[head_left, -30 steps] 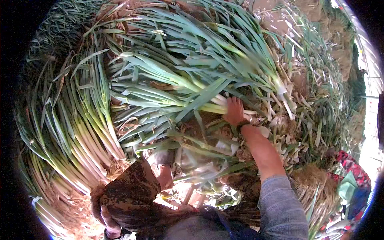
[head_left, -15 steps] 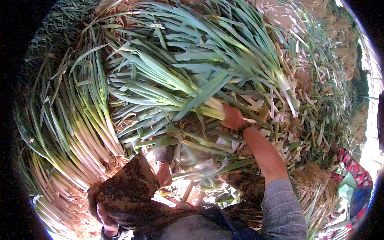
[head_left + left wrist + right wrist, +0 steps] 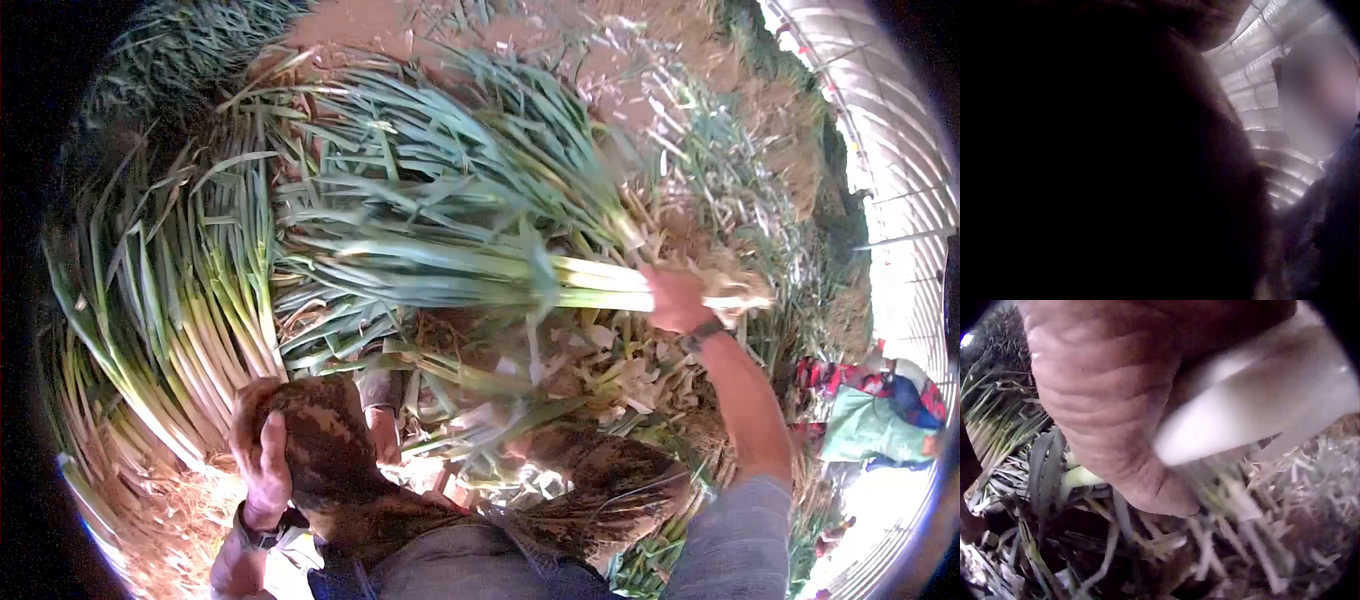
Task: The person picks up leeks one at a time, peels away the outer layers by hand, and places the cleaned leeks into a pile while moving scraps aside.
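My right hand (image 3: pixel 676 300) grips a small bunch of green onions (image 3: pixel 600 285) around the white stalks, roots out to the right and long leaves trailing left over the pile. In the right wrist view, thumb and palm wrap a thick white stalk (image 3: pixel 1222 419), and the bunch is above the littered ground. Behind it lies another heap of green onions (image 3: pixel 520 130). On the knee of the brown-patterned trousers (image 3: pixel 330 440) rests my left hand (image 3: pixel 266 470), holding nothing, its fingers loosely bent. Darkness fills most of the left wrist view.
A row of green onions (image 3: pixel 200 330) lies along the left, roots toward me. Stripped leaves and peelings (image 3: pixel 620 380) litter the ground in front. At the right sits a green bag (image 3: pixel 880 428) beside red and dark cloth, below the ribbed greenhouse wall (image 3: pixel 900 150).
The right hand has taken up the bunch of green onions and drawn it to the right, swinging it nearly level. The left hand stays on the knee. The head view has shifted.
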